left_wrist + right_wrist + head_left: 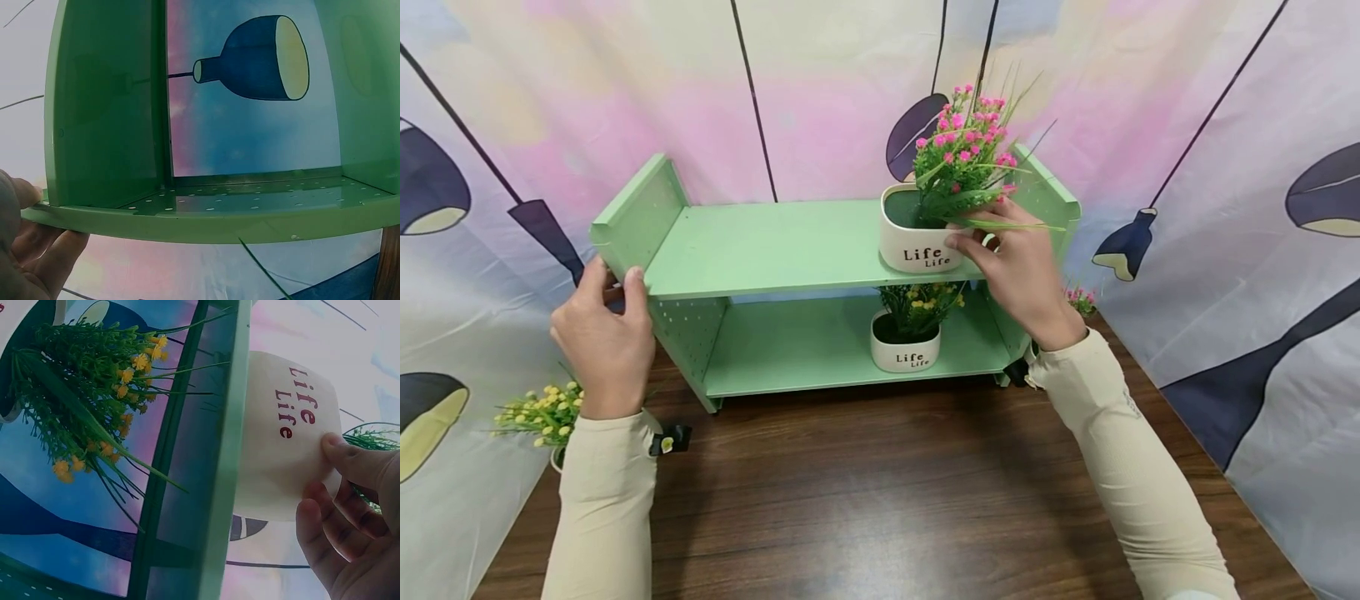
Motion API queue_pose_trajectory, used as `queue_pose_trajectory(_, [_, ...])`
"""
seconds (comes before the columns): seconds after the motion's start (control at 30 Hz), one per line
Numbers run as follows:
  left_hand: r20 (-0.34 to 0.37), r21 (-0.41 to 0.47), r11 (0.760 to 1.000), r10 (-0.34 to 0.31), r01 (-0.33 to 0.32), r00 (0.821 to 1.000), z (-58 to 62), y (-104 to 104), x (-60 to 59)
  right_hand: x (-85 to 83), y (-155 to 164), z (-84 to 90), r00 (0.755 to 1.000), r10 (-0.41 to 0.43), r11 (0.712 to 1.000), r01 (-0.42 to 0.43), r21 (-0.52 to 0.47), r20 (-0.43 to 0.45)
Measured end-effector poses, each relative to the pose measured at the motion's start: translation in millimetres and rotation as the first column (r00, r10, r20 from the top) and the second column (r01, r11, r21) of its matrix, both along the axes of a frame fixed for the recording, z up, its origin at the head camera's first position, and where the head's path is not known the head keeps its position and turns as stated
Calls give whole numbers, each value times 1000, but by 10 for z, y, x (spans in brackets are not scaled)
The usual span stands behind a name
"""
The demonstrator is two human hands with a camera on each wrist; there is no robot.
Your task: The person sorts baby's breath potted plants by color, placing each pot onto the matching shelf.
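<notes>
My left hand [606, 346] grips the front edge of the left side panel of a green two-tier shelf [775, 246]. In the left wrist view the thumb lies on one face of the panel and the fingers on the other. On the upper board, toward the right, sits a white flowerpot [917, 242] lettered "Life", holding pink artificial flowers [962, 137]. My right hand [1026, 267] pinches this pot at its right side, with the thumb on its front in the right wrist view [359, 506]. Some fingers are hidden behind leaves in the head view.
A second white pot [906, 357] with yellow flowers stands on the lower board. Beside the shelf on the left is another yellow-flowered plant [542, 412]. Pink flowers [1080, 300] show behind my right forearm. Everything rests on a brown wooden table [850, 492] before a patterned curtain.
</notes>
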State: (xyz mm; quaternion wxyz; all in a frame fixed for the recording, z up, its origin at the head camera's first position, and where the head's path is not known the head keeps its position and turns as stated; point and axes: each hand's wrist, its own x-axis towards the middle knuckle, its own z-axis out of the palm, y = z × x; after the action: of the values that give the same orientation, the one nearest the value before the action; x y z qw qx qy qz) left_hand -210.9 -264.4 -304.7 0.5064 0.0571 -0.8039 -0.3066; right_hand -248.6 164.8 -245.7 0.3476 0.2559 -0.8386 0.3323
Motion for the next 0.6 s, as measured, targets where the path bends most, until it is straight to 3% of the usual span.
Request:
queue_pose_trajectory(0.3, [4, -1, 1000, 1, -1, 1000, -5, -6, -8, -130, -72, 23, 1000, 6, 1000, -6, 11, -8])
queue_pose_trajectory(0.6, [8, 5, 1000, 3, -3, 1000, -9, -14, -12, -148, -104, 38, 1000, 18, 1000, -18, 23, -10])
